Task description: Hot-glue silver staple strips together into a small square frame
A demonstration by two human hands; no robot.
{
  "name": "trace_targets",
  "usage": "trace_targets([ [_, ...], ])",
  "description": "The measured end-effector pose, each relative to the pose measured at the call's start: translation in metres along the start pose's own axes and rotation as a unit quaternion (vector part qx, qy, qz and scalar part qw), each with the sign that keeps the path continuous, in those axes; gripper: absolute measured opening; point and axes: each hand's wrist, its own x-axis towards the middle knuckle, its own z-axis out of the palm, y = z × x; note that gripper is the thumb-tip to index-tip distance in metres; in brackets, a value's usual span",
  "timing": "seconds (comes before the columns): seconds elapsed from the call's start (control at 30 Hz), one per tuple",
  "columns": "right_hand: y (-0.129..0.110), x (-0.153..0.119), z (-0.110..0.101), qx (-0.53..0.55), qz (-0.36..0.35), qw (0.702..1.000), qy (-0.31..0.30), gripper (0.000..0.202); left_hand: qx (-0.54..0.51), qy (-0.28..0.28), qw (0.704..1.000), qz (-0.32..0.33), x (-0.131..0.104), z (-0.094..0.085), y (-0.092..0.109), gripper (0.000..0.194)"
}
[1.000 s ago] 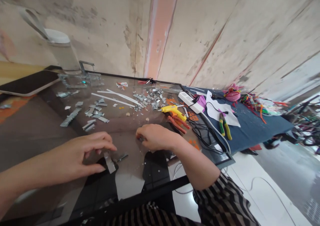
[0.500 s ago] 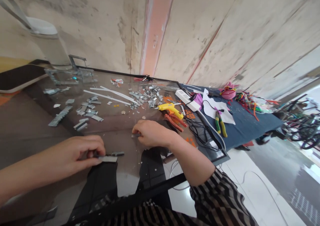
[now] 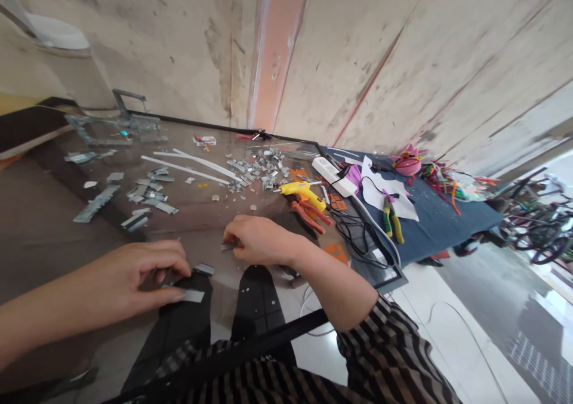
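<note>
My left hand (image 3: 154, 273) is low over the dark table, its fingers curled. A flat light-grey strip (image 3: 194, 296) sticks out from under its thumb, held in the fingers. Just off the index fingertip lies a short grey folded piece (image 3: 205, 269). To the right, my right hand (image 3: 259, 240) is closed with fingertips down at the tabletop, pinching a small grey piece (image 3: 227, 247) that is mostly hidden. Beyond my hands are loose grey strips (image 3: 154, 192) and a heap of small grey scraps (image 3: 264, 168).
A yellow glue gun (image 3: 307, 193) and red-handled pliers (image 3: 308, 215) lie right of the scraps. Past them are a white power strip (image 3: 333, 176), black cables (image 3: 358, 237) and green-yellow pliers (image 3: 393, 220). White sticks (image 3: 185, 170) and a grey frame structure (image 3: 119, 129) stand toward the wall.
My left thumb and index finger have parted, and the short folded piece now lies apart from the strip. My right hand has shifted slightly left with its piece. The view has shifted a little.
</note>
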Motion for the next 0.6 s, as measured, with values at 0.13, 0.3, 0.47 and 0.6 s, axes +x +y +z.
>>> trace_targets([
  [0.13,0.001,0.001,0.002,0.004,0.003,1.000,0.006,0.026,0.005,0.052,0.999,-0.004,0.011,0.005,0.002,0.028],
  [0.3,0.000,0.001,0.002,0.005,0.010,1.000,0.010,0.027,-0.051,0.060,0.996,-0.045,0.021,0.013,0.001,0.026],
  [0.47,-0.001,-0.002,-0.003,-0.003,0.008,1.000,-0.007,0.027,-0.103,0.089,0.984,-0.112,0.029,0.007,0.008,0.035],
  [0.6,0.002,-0.005,-0.007,0.044,-0.005,0.999,0.016,0.022,-0.154,0.098,0.968,-0.171,0.036,0.000,0.015,0.039],
])
